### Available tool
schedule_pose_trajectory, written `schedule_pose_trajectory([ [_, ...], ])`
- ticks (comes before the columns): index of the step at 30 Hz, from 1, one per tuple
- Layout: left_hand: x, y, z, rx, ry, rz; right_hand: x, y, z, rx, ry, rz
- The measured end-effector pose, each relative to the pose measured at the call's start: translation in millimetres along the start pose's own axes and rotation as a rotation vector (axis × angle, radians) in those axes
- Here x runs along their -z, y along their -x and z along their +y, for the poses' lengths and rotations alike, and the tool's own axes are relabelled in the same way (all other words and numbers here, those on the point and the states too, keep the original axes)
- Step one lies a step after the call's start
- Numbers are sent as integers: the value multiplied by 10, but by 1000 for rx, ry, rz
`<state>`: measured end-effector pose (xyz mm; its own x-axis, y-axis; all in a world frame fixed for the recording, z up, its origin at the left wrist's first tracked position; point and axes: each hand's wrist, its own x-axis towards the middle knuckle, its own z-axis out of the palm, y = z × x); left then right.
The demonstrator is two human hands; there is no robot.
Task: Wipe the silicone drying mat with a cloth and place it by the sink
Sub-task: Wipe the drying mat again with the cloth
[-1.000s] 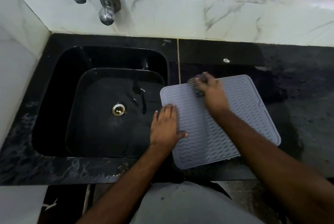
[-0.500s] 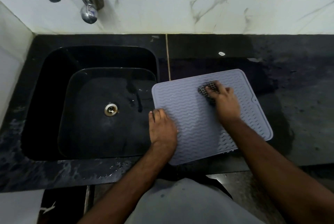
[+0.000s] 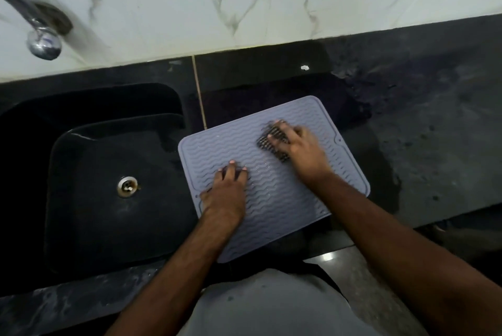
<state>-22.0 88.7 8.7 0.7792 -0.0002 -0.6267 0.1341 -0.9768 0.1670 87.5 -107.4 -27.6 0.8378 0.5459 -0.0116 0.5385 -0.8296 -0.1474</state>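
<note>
Grey silicone mat [image 3: 274,194] lies on our black counter [image 3: 434,145], right of the sink [image 3: 89,172]; our left hand [image 3: 226,194] presses it flat, our right hand [image 3: 301,149] grips the checked cloth [image 3: 271,143]; tap [image 3: 40,37] far left.

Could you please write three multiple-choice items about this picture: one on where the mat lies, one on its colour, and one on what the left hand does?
1. Where does the silicone mat lie?
A. inside the sink
B. on the dark counter, right of the sink
C. on the white ledge

2. What colour is the mat?
A. pale grey-lilac
B. bright red
C. green

3. What does the left hand do?
A. rests flat on the mat
B. turns the tap
C. holds the cloth

Answers:
1 B: the mat lies on the counter beside the sink.
2 A: its wavy ribbed surface is pale grey-lilac.
3 A: its fingers lie straight on the mat, while the right hand presses the checked cloth.
</note>
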Motion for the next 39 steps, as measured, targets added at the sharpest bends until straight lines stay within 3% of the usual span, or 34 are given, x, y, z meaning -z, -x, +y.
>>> schedule_pose_trajectory([
  [5, 76, -31, 99, 40, -126, -64, 231, 44, 814, -257, 52, 61],
  [10, 139, -64, 13, -15, -101, -110, 355, -76, 666, -522, 109, 31],
  [14, 93, -43, -87, -92, -25, -88, 342, 84, -208, -271, -192, 40],
  [16, 42, -35, -159, -131, 77, -45, 119, 287, -632, -33, -157, -20],
  [18, -47, 9, -205, -150, 92, -6, -142, 471, -672, 76, -71, -44],
  [24, -212, 83, -217, -157, 5, 54, -17, 377, 101, -250, -63, 76],
  [29, -305, 104, -380, -238, 23, 136, 60, 243, 380, -635, -144, 155],
  [31, -399, 127, -439, -277, 42, 213, 151, 235, 84, -555, -177, 124],
  [34, -505, 146, -450, -276, 39, 283, 84, 368, -676, -225, -258, 95],
  [36, -539, 140, -430, -262, 13, 304, -122, 535, -1059, -6, -166, 73],
  [39, -524, 122, -420, -247, 14, 277, -273, 697, -917, -84, -157, 84],
])
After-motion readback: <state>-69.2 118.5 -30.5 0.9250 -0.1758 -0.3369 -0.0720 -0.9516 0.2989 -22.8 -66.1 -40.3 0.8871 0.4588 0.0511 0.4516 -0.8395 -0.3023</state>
